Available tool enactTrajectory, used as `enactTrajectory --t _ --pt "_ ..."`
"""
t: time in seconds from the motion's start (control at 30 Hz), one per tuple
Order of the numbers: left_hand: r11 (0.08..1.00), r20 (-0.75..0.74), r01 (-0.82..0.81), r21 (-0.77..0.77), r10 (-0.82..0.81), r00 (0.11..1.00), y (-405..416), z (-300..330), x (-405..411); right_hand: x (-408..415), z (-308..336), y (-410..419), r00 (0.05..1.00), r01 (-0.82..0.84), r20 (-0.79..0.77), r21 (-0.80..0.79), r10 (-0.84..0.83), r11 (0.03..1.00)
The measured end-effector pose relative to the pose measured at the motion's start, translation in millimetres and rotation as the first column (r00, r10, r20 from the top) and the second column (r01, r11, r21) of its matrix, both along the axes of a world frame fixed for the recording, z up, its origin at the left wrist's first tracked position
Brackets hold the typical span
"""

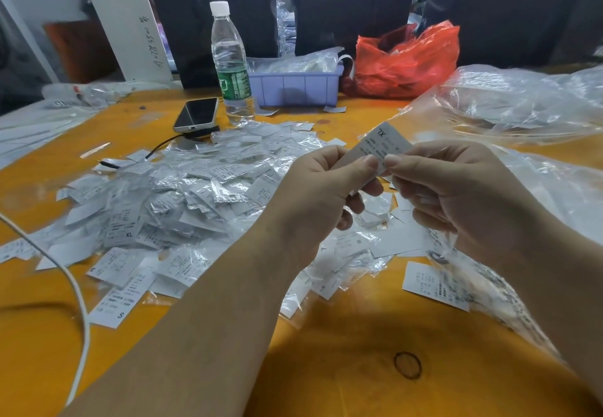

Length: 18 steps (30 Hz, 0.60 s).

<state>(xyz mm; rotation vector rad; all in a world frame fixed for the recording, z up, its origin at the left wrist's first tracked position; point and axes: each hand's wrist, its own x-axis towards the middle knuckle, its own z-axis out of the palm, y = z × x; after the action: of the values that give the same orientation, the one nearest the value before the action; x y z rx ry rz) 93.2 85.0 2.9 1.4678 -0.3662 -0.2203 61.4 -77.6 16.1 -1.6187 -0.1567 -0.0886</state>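
XL label (386,142), white, tilted, print facing up, held in the air at 2 o'clock from frame centre, above the heap's right edge. Counter (342,367): orange, fills most of the view. Label pile (182,201): loose white size tags, many in clear sleeves, spread from 9 o'clock to centre; S, M and XL readable on some. Clear plastic bags (522,103) crumpled at 2 to 3 o'clock. Red bag (408,57) at 1 o'clock, touching the lilac tray (293,88) at 12. Left hand (323,194) near centre and right hand (456,188) at 3 o'clock both pinch the label's lower end, thumbs on top, tips nearly touching. Water bottle (231,64) upright at 11 o'clock, just beside the tray. Phone (197,114) at 10 to 11, screen dark. White cable (78,302) curves at 8 o'clock.
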Motion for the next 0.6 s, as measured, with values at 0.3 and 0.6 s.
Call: enactTrajectory --t 0.3,0.6 --pt "0.994 0.102 0.01 0.106 -0.021 0.995 2.7 1.2 -0.4 2.8 2.6 -3.8 0.998 0.062 0.001 0.037 -0.062 0.997" --pt "0.974 0.138 0.055 0.218 -0.087 0.987 10.7 3.0 5.0 3.5 0.8 -5.8 1.0 0.02 -0.02 -0.021 -0.021 1.0"
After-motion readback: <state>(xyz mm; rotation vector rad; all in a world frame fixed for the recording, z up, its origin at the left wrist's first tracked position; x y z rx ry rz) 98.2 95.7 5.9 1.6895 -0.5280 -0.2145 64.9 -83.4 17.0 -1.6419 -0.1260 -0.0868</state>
